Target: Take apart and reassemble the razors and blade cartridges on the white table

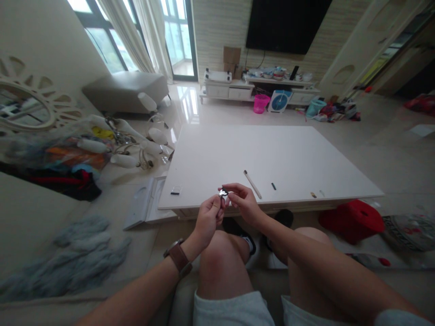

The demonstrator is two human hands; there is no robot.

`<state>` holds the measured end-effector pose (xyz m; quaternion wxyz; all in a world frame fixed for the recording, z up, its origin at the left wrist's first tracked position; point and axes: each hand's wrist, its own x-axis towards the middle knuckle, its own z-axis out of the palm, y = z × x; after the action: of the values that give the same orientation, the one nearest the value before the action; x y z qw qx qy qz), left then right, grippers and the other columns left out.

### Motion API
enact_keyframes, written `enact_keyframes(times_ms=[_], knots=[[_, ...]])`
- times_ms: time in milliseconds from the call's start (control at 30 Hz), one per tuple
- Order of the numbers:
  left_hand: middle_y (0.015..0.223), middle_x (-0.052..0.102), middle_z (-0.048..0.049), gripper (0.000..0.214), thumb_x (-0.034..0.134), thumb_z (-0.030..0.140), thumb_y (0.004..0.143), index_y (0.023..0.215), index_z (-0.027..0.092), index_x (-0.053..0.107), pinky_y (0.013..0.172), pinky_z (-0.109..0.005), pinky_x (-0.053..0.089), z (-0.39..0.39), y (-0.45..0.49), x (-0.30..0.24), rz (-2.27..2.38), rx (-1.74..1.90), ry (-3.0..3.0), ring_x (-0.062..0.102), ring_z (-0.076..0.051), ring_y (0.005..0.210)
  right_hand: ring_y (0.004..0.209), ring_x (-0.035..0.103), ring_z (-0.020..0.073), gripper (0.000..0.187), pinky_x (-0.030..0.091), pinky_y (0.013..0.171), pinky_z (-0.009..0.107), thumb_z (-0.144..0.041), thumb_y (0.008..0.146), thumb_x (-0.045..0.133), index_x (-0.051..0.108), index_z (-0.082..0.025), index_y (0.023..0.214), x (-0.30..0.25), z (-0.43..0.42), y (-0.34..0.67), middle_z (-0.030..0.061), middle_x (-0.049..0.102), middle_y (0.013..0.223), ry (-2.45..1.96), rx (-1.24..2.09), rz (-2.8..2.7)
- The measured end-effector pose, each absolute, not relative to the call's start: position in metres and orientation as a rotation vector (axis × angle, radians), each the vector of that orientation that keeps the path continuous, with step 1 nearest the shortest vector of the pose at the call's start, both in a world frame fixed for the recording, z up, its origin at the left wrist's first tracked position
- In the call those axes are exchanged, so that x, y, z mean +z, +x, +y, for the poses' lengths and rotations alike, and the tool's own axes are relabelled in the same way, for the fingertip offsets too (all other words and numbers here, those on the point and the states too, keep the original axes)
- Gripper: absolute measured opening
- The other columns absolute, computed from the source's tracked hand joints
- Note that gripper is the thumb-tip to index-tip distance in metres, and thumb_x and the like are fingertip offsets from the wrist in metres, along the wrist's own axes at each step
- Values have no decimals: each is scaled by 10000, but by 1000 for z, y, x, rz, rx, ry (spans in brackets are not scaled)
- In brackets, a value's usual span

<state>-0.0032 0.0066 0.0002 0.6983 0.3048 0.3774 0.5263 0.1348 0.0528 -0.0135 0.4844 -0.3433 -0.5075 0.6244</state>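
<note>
My left hand (208, 219) and my right hand (242, 203) meet above my knees, just in front of the white low table (288, 149). Between their fingertips they pinch a small shiny metal part (223, 194); what it is stays too small to tell. A brown watch sits on my left wrist. On the table near my right hand lie a slim pale stick (252, 184), a tiny dark piece (273, 186) and a small dark flat item (176, 190) toward the left edge.
A dismantled chandelier with white glass shades (136, 145) lies on the floor at left, beside a pile of bags. A red stool (353, 219) sits right of the table. A TV cabinet (238, 90), pink bucket (261, 103) and clutter stand at the back.
</note>
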Motion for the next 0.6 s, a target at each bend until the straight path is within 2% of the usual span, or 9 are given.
enact_keyframes(times_ms=[600], knots=[[513, 354, 58, 450, 630, 578, 833, 688, 158, 558, 409, -187, 169, 5, -4, 1, 937, 1206, 869, 255, -51, 435, 622, 592, 112, 309, 298, 464, 218, -395, 812, 738, 715, -240, 1078, -17, 54, 139, 90, 727, 1113, -746, 1603, -1250]])
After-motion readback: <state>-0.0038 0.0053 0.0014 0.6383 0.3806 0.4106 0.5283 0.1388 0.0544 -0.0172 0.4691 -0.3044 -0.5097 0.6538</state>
